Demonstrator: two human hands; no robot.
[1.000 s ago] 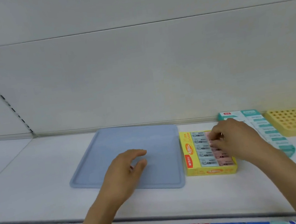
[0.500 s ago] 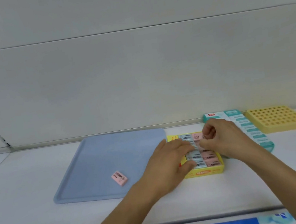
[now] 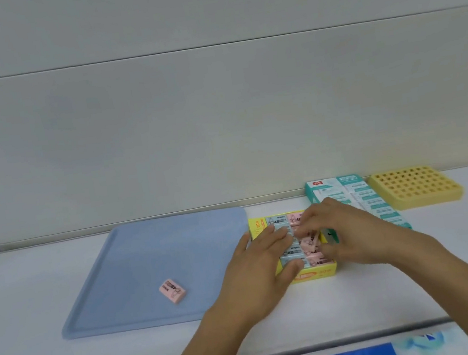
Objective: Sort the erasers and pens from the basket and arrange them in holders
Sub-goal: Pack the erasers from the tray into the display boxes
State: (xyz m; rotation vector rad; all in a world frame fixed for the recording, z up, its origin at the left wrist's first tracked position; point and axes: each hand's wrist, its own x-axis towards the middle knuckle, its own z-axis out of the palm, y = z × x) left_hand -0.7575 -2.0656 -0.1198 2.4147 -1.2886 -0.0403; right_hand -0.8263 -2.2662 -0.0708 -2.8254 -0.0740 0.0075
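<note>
There is a single view, from a camera worn on the person's head. It looks forward and slightly down, close over the white counter (image 3: 33, 293), facing the grey wall (image 3: 217, 105) behind it. Both forearms reach in from the bottom edge.

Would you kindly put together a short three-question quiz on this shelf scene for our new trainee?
1. True or false: the loose pink eraser lies on the flat blue plastic tray.
2. Which holder are both hands working in? A) the yellow cardboard eraser box B) the yellow perforated pen holder C) the teal cardboard box
3. Fill in: of the three holders, the yellow perforated pen holder stands farthest to the ____.

Key
1. True; it lies near the tray's front edge.
2. A; the left hand lies flat across the packed erasers and the right hand reaches in beside it.
3. Right.
</note>
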